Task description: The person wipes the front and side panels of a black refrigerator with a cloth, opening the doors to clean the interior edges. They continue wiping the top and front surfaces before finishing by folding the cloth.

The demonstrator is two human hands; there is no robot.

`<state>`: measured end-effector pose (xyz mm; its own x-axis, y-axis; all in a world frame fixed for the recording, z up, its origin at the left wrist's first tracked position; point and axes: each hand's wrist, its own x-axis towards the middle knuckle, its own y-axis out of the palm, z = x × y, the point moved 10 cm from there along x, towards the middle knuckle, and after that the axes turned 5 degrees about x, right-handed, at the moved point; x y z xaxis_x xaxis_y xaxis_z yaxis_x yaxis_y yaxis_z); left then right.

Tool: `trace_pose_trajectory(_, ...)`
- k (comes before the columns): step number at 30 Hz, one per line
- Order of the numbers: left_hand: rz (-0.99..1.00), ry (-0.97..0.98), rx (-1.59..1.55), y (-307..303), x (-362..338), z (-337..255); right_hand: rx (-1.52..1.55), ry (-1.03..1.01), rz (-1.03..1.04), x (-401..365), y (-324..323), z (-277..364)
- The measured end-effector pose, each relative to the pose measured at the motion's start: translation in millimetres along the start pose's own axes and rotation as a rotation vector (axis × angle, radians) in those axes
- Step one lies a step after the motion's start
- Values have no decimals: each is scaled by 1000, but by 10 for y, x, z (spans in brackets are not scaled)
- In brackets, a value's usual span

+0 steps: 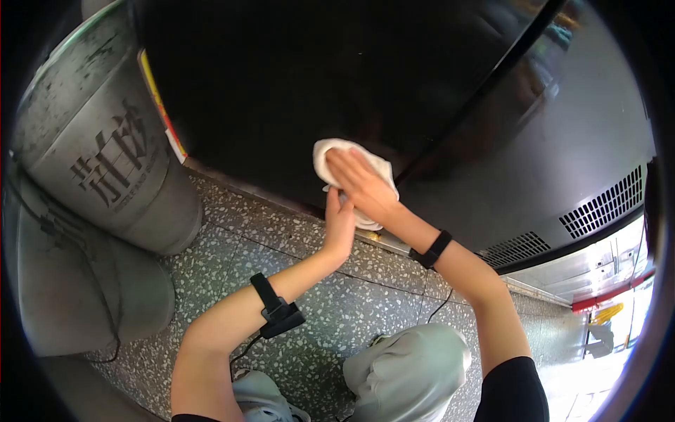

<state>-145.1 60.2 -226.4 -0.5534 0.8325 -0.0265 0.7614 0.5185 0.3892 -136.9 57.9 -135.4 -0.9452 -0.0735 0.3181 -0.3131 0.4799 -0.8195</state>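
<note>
My right hand point(362, 184) presses a folded white cloth point(382, 167) against the lower part of a glossy black panel point(281, 91). Its fingers lie together over the cloth, near the panel's bottom edge. Just below and to the left, my left hand point(340, 226) is at the cloth's lower folds, with its thumb and a finger against the fabric. The right wrist partly hides the left fingertips. Each arm wears a black strap point(437, 248); the left one carries a small black box point(283, 318).
Grey metal bins point(119, 141) with dark lettering stand at the left. Speckled tile floor point(316, 295) runs below the panel. A grey appliance side point(583, 119) with vent slots point(603, 202) curves away at the right. My knee point(411, 373) is bent close to the panel.
</note>
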Motion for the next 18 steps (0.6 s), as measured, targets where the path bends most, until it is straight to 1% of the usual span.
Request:
trace_pose_trajectory(1, -25, 28, 0, 39, -60, -178, 5, 30, -22, -3, -110, -51)
trace_pose_trajectory(2, -14, 120, -4, 127, -68, -426, 43, 120, -163, 18, -346, -215)
trace_pose_trajectory(3, -19, 268, 50, 199, -45, -696, 81, 215, -300, 34, -597, -415)
trace_pose_trajectory(4, 54, 483, 173, 332, -64, -1036, -9, 264, -381, 69, -867, -566)
trace_pose_trajectory(5, 90, 592, 232, 447, -117, -1336, -98, 314, -457, 118, -1140, -696)
trace_pose_trajectory(6, 124, 665, 217, 551, -146, -1580, -144, 313, -521, 209, -1368, -749)
trace_pose_trajectory(7, 127, 708, 206, 628, -140, -1705, -193, 309, -589, 280, -1525, -784)
trace_pose_trajectory(8, 63, 701, 219, 675, -117, -1765, -237, 271, -613, 331, -1546, -777)
trace_pose_trajectory(9, -2, 693, 231, 673, -89, -1794, -210, 295, -625, 360, -1533, -740)
trace_pose_trajectory(12, -119, 708, 392, 562, -19, -1717, -183, 285, -603, 403, -1343, -680)
trace_pose_trajectory(13, -144, 664, 411, 469, 12, -1668, -164, 291, -586, 425, -1240, -634)
trace_pose_trajectory(14, -183, 599, 421, 372, 64, -1546, -122, 274, -522, 453, -1088, -575)
trace_pose_trajectory(16, -244, 464, 461, 152, 126, -1237, 32, 250, -437, 469, -724, -426)
trace_pose_trajectory(18, -204, 356, 404, -58, 174, -923, 108, 200, -343, 451, -276, -240)
